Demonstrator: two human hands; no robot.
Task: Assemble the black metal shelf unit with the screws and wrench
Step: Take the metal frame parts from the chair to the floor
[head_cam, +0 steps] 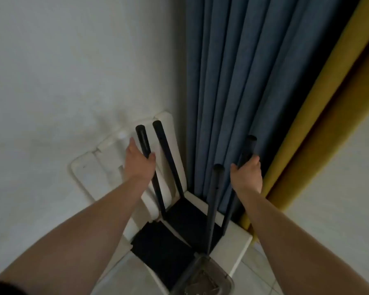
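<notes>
The black metal shelf unit (188,222) stands upright on a white plastic chair, its four thin posts rising toward me and a black shelf panel low between them. My left hand (140,160) is wrapped around the far left post (144,141). My right hand (248,173) grips the far right post (248,147), close to the curtain. The two other posts (215,188) stand free between my arms. A second black panel (158,250) lies on the chair seat in front of the unit. No screws or wrench can be made out clearly.
The white chair (237,237) sits in a corner, its backrest against the pale wall (73,81). A blue curtain (232,81) and a yellow curtain (307,124) hang right behind. A clear plastic tray (217,284) with small items rests at the seat's front edge.
</notes>
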